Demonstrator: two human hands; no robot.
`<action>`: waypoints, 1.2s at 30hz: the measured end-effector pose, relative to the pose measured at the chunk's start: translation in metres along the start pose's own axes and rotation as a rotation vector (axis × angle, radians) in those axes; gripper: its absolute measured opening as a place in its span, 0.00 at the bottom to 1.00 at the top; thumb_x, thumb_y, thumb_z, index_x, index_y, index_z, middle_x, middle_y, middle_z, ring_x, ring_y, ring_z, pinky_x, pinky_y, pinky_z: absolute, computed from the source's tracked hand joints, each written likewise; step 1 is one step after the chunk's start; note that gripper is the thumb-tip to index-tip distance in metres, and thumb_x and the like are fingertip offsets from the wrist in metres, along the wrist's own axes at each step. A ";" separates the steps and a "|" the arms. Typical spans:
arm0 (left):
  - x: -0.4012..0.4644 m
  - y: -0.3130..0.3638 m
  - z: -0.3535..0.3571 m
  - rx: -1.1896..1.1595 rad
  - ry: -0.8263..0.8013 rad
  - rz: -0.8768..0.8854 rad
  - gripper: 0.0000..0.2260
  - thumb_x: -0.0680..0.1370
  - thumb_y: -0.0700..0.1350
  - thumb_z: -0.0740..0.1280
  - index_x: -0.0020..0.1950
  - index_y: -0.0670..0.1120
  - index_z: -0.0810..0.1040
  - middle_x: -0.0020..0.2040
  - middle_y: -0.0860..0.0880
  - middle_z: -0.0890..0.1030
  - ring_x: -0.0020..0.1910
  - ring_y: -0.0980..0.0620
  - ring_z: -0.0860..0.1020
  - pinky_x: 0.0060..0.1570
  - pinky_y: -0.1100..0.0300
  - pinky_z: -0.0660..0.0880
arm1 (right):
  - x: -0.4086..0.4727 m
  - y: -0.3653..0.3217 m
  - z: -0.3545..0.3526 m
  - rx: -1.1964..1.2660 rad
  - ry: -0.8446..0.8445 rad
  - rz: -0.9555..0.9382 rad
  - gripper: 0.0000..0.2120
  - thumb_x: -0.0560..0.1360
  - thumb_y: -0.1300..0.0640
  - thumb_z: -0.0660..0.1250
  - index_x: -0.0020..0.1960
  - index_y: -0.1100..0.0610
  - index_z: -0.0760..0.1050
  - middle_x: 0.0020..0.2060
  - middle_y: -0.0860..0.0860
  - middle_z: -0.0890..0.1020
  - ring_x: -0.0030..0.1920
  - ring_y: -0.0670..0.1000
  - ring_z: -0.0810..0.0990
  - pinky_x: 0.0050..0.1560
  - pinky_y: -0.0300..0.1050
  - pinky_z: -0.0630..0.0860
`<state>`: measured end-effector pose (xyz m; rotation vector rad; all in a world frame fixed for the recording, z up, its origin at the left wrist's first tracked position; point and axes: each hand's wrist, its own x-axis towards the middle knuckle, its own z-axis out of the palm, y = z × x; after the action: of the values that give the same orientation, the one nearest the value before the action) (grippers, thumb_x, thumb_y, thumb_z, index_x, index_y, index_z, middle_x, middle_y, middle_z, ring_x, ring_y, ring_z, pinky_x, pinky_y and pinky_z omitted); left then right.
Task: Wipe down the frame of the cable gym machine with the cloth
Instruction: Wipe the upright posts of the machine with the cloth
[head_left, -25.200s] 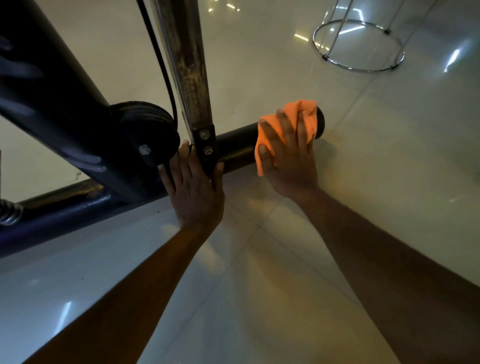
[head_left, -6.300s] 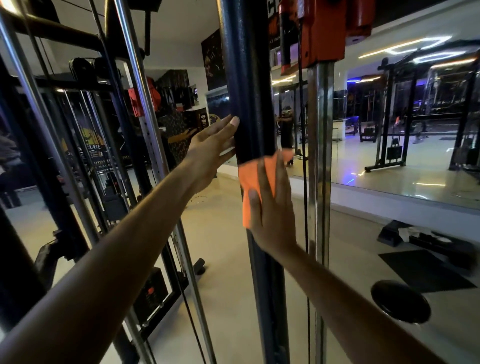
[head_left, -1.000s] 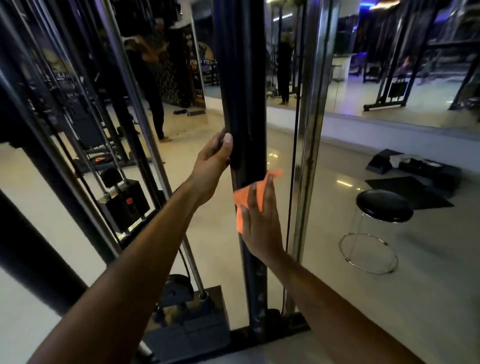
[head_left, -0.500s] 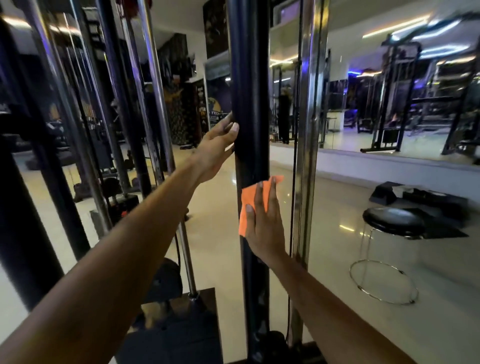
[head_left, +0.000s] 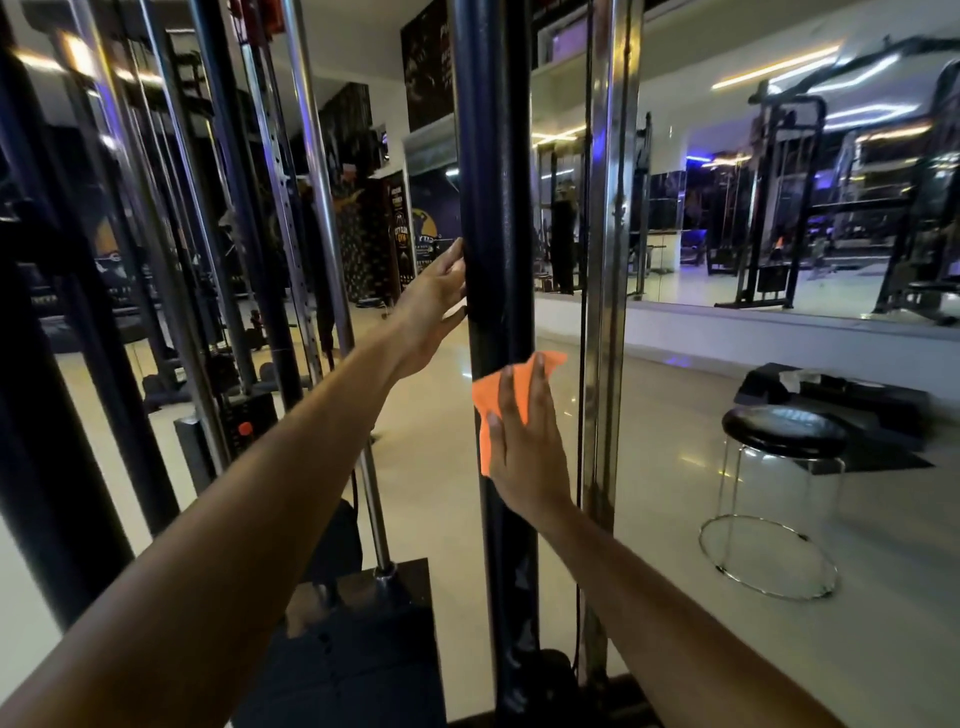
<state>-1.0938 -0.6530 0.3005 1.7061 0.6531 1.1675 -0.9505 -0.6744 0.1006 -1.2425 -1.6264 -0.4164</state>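
Cloth: orange cloth (head_left: 485, 410) flat against the black post (head_left: 493, 182), pinned under the right hand.
Right hand: right hand (head_left: 527, 447) spread wide, fingers straight, palm pressing the cloth onto the post's front face.
Left hand: left hand (head_left: 434, 306) higher up, fingers straight and relaxed, fingertips touching the post's left edge, holding nothing.
Post: upright, running top to bottom between the two hands.
Chrome bar: shiny chrome bar (head_left: 608, 260) just right of the right hand, a thin cable beside it.
Stool: black round stool (head_left: 784, 431) well off to the right, on the glossy floor (head_left: 675, 415).
Weight stack: dark weight stack (head_left: 358, 623) below the left forearm.
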 end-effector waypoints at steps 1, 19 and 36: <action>-0.001 -0.003 0.000 0.009 -0.005 0.004 0.23 0.90 0.46 0.55 0.86 0.59 0.60 0.75 0.57 0.75 0.79 0.51 0.69 0.83 0.47 0.61 | -0.009 0.004 0.003 0.012 -0.014 0.013 0.33 0.90 0.47 0.54 0.90 0.50 0.43 0.88 0.55 0.37 0.87 0.65 0.52 0.69 0.66 0.80; -0.015 -0.048 0.002 0.023 -0.004 -0.054 0.28 0.89 0.48 0.62 0.87 0.60 0.56 0.86 0.52 0.63 0.83 0.50 0.64 0.83 0.44 0.60 | -0.022 0.011 0.010 0.012 0.001 0.017 0.33 0.91 0.47 0.55 0.90 0.50 0.42 0.88 0.56 0.38 0.86 0.66 0.57 0.70 0.65 0.79; -0.040 -0.119 0.007 0.001 0.052 -0.132 0.23 0.90 0.45 0.57 0.85 0.58 0.63 0.64 0.67 0.79 0.71 0.59 0.74 0.75 0.53 0.68 | -0.047 0.021 0.026 0.088 0.004 0.054 0.32 0.91 0.48 0.55 0.90 0.49 0.44 0.88 0.54 0.38 0.87 0.64 0.54 0.73 0.68 0.75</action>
<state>-1.0951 -0.6380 0.1755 1.6123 0.7860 1.1215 -0.9469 -0.6705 0.0434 -1.2152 -1.5870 -0.3102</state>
